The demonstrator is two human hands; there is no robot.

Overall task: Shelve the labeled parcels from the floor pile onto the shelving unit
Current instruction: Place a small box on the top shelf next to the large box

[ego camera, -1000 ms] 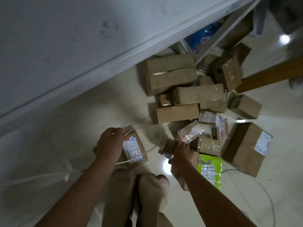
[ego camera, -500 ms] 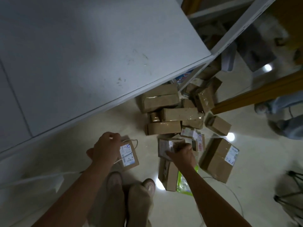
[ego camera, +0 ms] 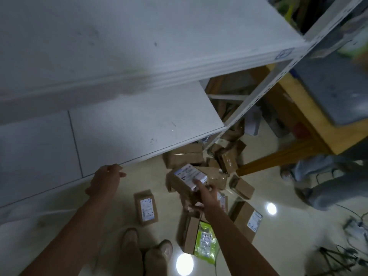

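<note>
Centre frame: right hand (ego camera: 207, 196) grips brown cardboard parcel (ego camera: 185, 176) with white label.
Label print blurred, unreadable; left hand (ego camera: 106, 179) loosely curled, empty, beside white shelf board (ego camera: 139, 124).

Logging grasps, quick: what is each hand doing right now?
Left hand: open, holding nothing, beside the lower shelf.
Right hand: gripping a labeled parcel.

hands (ego camera: 106, 179): 2 | shelf boards (ego camera: 139, 124): 2 | green pouch (ego camera: 206, 243): 1 | cardboard parcels (ego camera: 146, 208): about ten
</note>
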